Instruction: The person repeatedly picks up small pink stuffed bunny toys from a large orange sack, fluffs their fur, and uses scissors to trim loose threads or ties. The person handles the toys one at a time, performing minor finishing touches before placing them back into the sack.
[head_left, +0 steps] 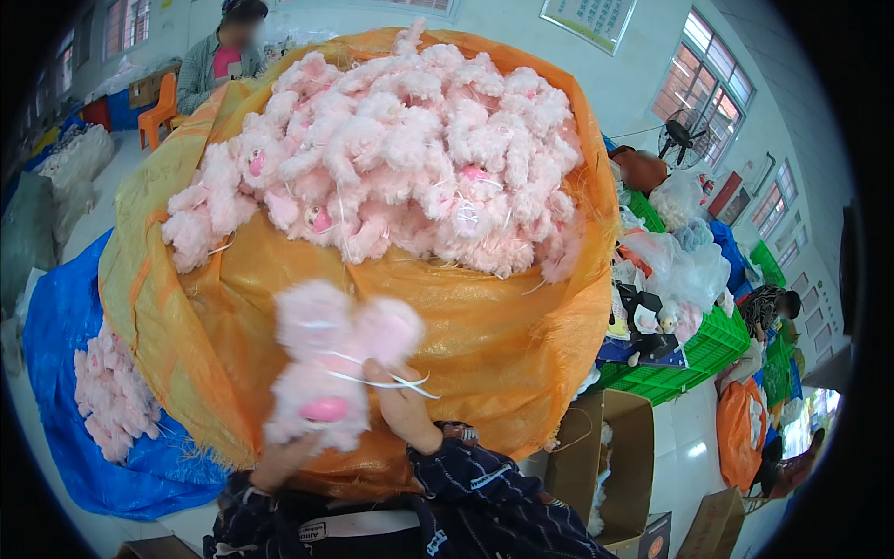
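Observation:
A fluffy pink plush toy with a bright pink muzzle hangs in front of me, smeared by motion. My left hand grips its lower end, the fingers partly hidden by the fur. Against its right side my right hand is closed, holding the toy beside a white ribbon whose ends trail to the right. Behind it, a large heap of similar pink plush toys fills the far part of an open orange woven sack. Thin white strings show on some of them.
At left, a blue sheet holds more pink plush toys. A cardboard box stands at right below a green crate. Another person is beyond the sack, near an orange chair. A fan stands far right.

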Tool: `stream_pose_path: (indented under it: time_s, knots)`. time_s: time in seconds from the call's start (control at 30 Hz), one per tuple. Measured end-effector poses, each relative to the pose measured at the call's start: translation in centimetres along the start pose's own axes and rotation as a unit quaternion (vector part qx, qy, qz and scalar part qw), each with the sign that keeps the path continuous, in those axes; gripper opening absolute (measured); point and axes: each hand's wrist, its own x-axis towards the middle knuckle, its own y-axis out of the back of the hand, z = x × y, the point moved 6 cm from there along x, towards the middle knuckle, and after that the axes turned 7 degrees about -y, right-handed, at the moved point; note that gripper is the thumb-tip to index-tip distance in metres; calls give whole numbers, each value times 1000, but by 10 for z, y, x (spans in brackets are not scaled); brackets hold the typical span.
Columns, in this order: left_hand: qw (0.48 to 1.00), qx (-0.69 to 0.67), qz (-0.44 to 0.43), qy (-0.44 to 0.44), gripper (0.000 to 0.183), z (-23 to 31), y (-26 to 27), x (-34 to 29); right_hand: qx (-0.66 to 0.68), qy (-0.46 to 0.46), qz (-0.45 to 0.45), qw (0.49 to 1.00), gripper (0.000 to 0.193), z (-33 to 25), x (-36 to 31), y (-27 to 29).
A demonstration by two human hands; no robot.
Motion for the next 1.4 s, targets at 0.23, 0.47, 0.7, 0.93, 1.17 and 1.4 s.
stream_pose_path:
  time_s: [0.23,0.47,0.7,0.93,1.17,1.4]
  knots:
    - [770,-506,244,-302,56,88,144,21,-228,210,216,926,40,-58,71,82]
    - [937,-326,120,-30,22,4,41,17,-502,166,337,779,35,-67,133,143]
    - [995,-91,-39,-2,20,7,-15,28,-343,193,224,892,22,-50,78,90]
    - [939,246,-41,-238,52,-37,-23,31,-220,105,-33,969,29,-35,-24,-45]
    - [959,192,-102,-182,41,-24,-19,15,-219,155,-175,947,32,-75,-38,-85]
    - [981,-181,65,18,33,-7,-11,18,-185,216,-25,958,27,-83,-23,-33]
